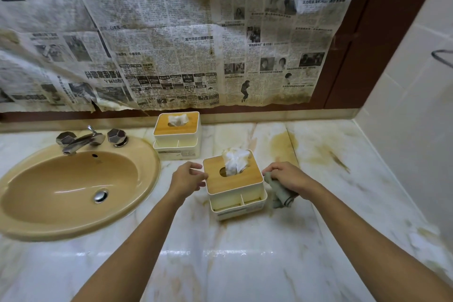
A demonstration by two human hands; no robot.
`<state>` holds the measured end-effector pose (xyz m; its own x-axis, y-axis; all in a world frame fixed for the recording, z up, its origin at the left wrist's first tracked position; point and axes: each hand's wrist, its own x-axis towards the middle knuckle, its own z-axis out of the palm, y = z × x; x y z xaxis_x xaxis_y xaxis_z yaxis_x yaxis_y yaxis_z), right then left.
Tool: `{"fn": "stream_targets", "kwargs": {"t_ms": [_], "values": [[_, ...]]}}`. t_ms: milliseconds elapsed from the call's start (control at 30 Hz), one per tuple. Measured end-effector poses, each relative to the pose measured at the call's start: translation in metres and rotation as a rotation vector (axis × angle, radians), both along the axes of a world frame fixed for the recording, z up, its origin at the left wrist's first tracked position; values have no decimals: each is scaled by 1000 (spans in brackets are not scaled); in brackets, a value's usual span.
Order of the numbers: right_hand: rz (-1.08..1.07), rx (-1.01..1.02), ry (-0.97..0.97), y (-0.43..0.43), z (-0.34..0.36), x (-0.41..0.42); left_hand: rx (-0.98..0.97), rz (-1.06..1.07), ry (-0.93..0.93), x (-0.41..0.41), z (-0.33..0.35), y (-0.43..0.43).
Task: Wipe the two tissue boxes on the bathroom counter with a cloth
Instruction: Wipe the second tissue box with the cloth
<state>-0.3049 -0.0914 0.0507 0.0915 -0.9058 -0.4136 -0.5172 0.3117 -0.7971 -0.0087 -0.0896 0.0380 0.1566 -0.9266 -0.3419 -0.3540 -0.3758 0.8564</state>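
Two white tissue boxes with wooden lids stand on the marble counter [220,265]. The near tissue box [232,187] is at the middle, with a tissue sticking up from its slot. My left hand [187,179] grips its left side, fingers on the lid's edge. My right hand [285,178] is at its right side, closed around a grey-green cloth [279,195] that hangs against the box's right wall. The far tissue box [177,133] stands by the back wall, apart from both hands.
A tan oval sink [73,186] with a chrome faucet [81,141] fills the left of the counter. Stained newspaper [171,32] covers the mirror behind. A tiled wall [416,105] bounds the right side. Yellow stains mark the marble to the right of the boxes.
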Motion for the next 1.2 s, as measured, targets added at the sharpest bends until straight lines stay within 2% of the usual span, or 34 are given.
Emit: {"fn": "stream_targets", "kwargs": {"t_ms": [200,433,500,600,633,700,800,900,1100,1200], "values": [[58,5,-33,17,2,6,-88,-15,-51,4,-5,1],[37,-5,-100,29,1,11,-101,-8,6,12,-13,2],[13,-47,-96,30,3,11,-117,-6,-35,9,-10,5],[-83,-177,-169,30,16,10,-327,7,-236,-3,10,8],[-114,-214,-233,30,22,11,-417,-17,-245,-11,19,10],[-138,-273,-367,30,38,12,-499,-147,-163,-28,45,14],[-109,-326,-537,31,64,17,-380,-442,91,-53,81,20],[-110,-435,-521,32,93,23,-352,-548,261,-71,104,20],[-75,-672,-329,27,136,22,-471,-495,251,-81,134,9],[-24,-692,-296,20,151,18,-528,-484,194,-74,147,1]]}}
